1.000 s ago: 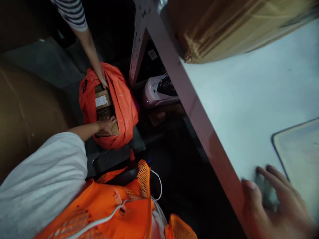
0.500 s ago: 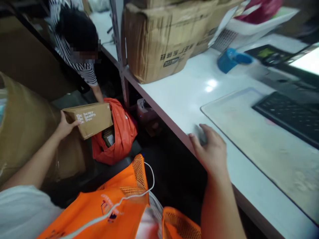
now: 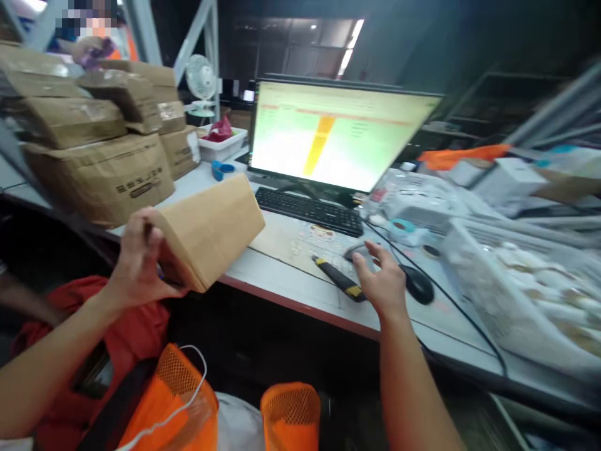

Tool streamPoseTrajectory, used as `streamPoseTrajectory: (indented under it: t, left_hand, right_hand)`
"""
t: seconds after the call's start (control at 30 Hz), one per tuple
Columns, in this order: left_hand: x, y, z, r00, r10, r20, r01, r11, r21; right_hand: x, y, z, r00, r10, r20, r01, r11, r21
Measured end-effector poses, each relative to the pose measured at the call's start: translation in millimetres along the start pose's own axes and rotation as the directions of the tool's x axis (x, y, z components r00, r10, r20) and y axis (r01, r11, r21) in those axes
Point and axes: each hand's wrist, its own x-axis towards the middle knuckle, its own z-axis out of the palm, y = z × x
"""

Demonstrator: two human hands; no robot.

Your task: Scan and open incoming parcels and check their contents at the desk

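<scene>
My left hand (image 3: 136,263) grips one end of a brown cardboard box (image 3: 216,225), thumb below and fingers on the upper edge. The box is tilted, raised over the desk's front edge. Over the desk my right hand (image 3: 382,282) is open, thumb and fingers apart. A grey item (image 3: 355,250) shows beside its fingertips; whether they touch it I cannot tell. Just left of that hand lies a black and yellow utility knife (image 3: 339,277). To its right is a black computer mouse (image 3: 417,285).
A monitor (image 3: 338,134) and keyboard (image 3: 307,210) stand behind. Cardboard cartons (image 3: 107,175) are stacked at left, and a white basket (image 3: 488,300) of rolls sits at right. A red bag (image 3: 136,326) is low left, with another person's arm (image 3: 28,300) beside it.
The view has swung from the red bag toward the desk and monitor. My left hand has lifted the box from beside the bag up to desk height and turned it.
</scene>
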Motion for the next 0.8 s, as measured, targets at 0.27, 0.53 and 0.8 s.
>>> streamPoseTrajectory:
  t: [0.27, 0.53, 0.8]
  left_hand:
    - [-4, 71, 94, 0.916, 0.400, -0.012, -0.401, 0.916, -0.016]
    - [-8, 67, 108, 0.927, 0.369, -0.061, -0.371, 0.928, -0.021]
    - [-15, 68, 112, 0.931, 0.355, -0.079, -0.358, 0.934, -0.013]
  right_hand:
    - [4, 59, -17, 0.873, 0.412, 0.262, -0.233, 0.823, -0.519]
    - [29, 34, 11, 0.849, 0.458, 0.264, -0.167, 0.706, -0.689]
    - [71, -47, -68, 0.748, 0.323, 0.580, -0.327, 0.940, -0.102]
